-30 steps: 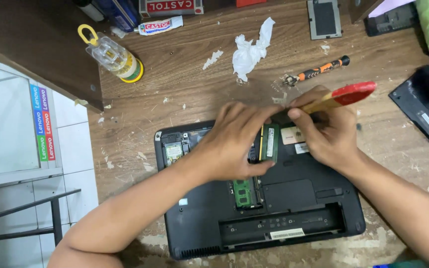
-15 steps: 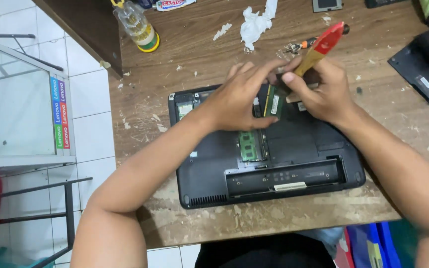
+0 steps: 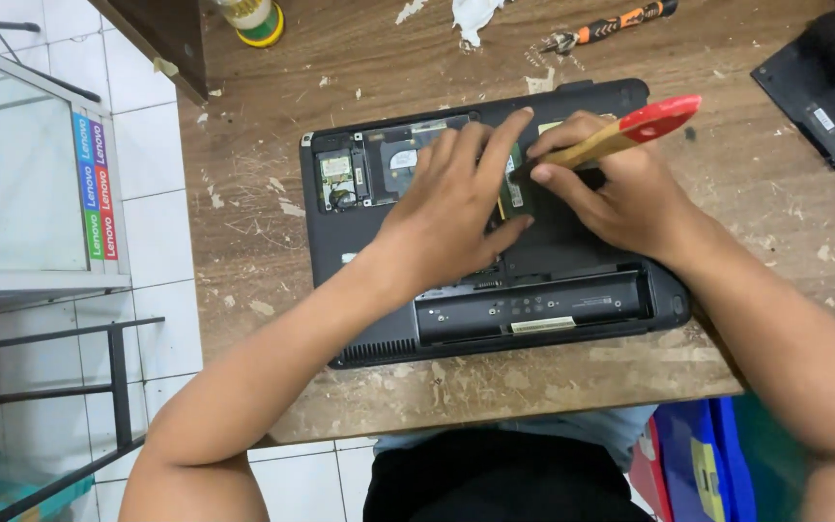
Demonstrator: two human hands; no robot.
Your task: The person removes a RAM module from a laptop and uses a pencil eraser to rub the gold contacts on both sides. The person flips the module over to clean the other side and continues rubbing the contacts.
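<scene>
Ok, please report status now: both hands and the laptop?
Left hand on green memory module, laptop opened. Right hand grips wooden brush. Screwdriver lies apart.

Stuck upright on the glass cabinet [image 3: 21,184] at far left: a strip sticker [image 3: 95,187], stacked bands of blue, purple, red and green. On the open laptop [image 3: 475,319], along its battery bay: a narrow pale label [image 3: 542,326], lying flat. On the black cover [image 3: 823,87] at the right tabletop edge: a small white label [image 3: 822,119], tilted. At the top edge: a bottle [image 3: 253,16] with yellow-green label, cut off by the frame.
</scene>
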